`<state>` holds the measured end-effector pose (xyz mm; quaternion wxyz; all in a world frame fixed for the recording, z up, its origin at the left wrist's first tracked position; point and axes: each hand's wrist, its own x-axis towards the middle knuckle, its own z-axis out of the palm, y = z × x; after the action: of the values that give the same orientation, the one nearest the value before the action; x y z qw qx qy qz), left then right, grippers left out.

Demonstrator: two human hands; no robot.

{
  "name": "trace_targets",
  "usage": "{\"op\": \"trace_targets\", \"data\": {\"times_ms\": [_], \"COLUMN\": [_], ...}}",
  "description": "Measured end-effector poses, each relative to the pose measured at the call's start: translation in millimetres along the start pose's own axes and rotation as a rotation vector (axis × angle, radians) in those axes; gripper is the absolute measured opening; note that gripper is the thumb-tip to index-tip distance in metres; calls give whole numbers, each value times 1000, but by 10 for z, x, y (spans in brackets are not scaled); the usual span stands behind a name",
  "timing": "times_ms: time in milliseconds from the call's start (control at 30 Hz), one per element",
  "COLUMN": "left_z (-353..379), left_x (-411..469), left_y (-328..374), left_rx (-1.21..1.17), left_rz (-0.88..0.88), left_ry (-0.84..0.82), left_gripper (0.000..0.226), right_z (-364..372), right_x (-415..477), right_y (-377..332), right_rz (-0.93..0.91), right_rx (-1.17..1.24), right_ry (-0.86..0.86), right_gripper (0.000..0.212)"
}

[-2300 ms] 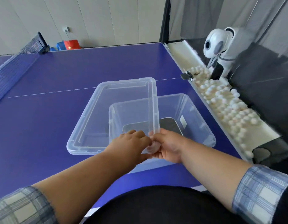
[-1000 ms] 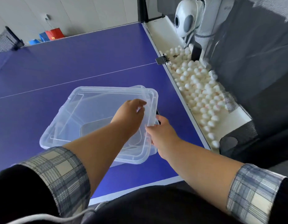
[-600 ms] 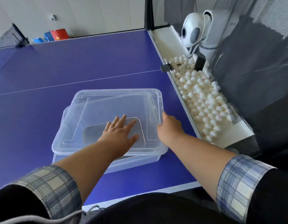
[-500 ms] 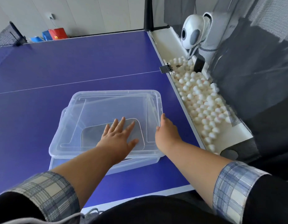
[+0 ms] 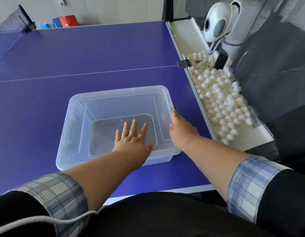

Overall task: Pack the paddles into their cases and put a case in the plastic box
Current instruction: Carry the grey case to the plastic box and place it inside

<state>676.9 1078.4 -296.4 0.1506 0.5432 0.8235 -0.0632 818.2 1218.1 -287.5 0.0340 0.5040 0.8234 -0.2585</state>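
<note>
A clear plastic box (image 5: pixel 74 134) stands on the blue table near its front edge, with its clear lid (image 5: pixel 119 98) lying flat on top. Through the lid a dark grey paddle case (image 5: pixel 105 134) shows on the box floor. My left hand (image 5: pixel 132 139) lies palm down on the lid with the fingers spread and straight. My right hand (image 5: pixel 180 129) rests against the box's right rim, fingers extended along the lid's edge; how its fingertips sit is partly hidden. No paddle is visible.
A white trough (image 5: pixel 187 36) along the table's right edge holds several white balls (image 5: pixel 220 100), with a white ball machine (image 5: pixel 215 23) at its far end. A metal clip (image 5: pixel 183 63) sits on that edge. The net (image 5: pixel 13 23) stands far left.
The lid, held tilted over the open box earlier, now lies flat on it. My left hand went from gripping the lid to pressing flat on it; my right hand stays at the right rim.
</note>
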Motion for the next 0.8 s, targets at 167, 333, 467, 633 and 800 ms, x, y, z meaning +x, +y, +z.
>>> {"op": "trace_targets", "data": {"times_ms": [167, 333, 467, 633, 800], "left_z": [-53, -264, -210, -180, -329], "left_x": [5, 240, 463, 543, 743], "left_y": [14, 222, 376, 371, 412], "left_rx": [16, 52, -11, 31, 148], "left_rz": [-36, 53, 260, 317, 346], "left_ry": [7, 204, 189, 135, 239], "left_gripper": [77, 64, 61, 71, 73], "right_z": [102, 119, 92, 163, 156], "right_x": [40, 56, 68, 17, 64], "right_y": [83, 93, 109, 121, 91], "right_rz": [-4, 343, 453, 316, 195], "right_rx": [100, 583, 664, 788, 609], "right_ry": [39, -40, -132, 161, 235], "right_gripper": [63, 96, 102, 56, 63]}}
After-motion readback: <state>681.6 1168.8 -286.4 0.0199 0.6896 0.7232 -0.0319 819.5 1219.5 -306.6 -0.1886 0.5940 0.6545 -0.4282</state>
